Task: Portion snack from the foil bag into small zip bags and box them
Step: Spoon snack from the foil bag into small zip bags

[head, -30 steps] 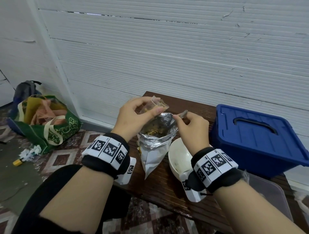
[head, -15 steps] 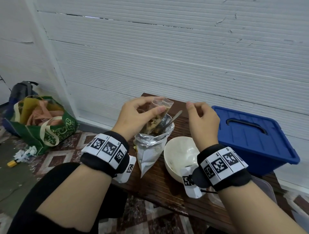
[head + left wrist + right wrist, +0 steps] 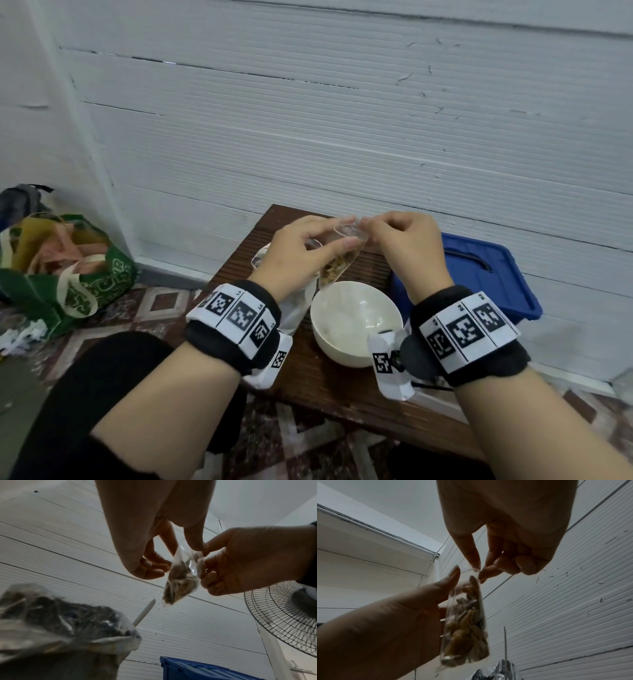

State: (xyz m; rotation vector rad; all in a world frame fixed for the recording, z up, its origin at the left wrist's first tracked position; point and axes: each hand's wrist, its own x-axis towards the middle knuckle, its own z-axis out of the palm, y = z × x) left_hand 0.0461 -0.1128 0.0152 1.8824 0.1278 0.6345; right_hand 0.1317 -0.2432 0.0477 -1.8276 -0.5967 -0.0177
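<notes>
A small clear zip bag (image 3: 339, 263) (image 3: 181, 578) (image 3: 467, 623), partly filled with pale seeds, hangs in the air above the white bowl (image 3: 356, 318). My left hand (image 3: 301, 253) (image 3: 150, 555) (image 3: 399, 612) holds it by its upper part between thumb and fingers. My right hand (image 3: 404, 246) (image 3: 479, 569) (image 3: 240, 561) pinches the bag's top edge. The silver foil bag (image 3: 298, 301) (image 3: 56, 626) (image 3: 494, 672) stands open on the table under my left hand, mostly hidden in the head view. A spoon handle (image 3: 145, 612) (image 3: 505, 643) sticks up out of it.
A blue lidded box (image 3: 486, 274) (image 3: 197, 669) sits at the right end of the dark wooden table (image 3: 329, 380). A green bag (image 3: 68, 274) of clutter lies on the tiled floor at left. A standing fan (image 3: 283, 622) is at the right. A white panelled wall stands behind the table.
My right hand left the spoon in the foil bag and came up to pinch the zip bag's top. My left hand lifted the zip bag up and to the right, over the bowl.
</notes>
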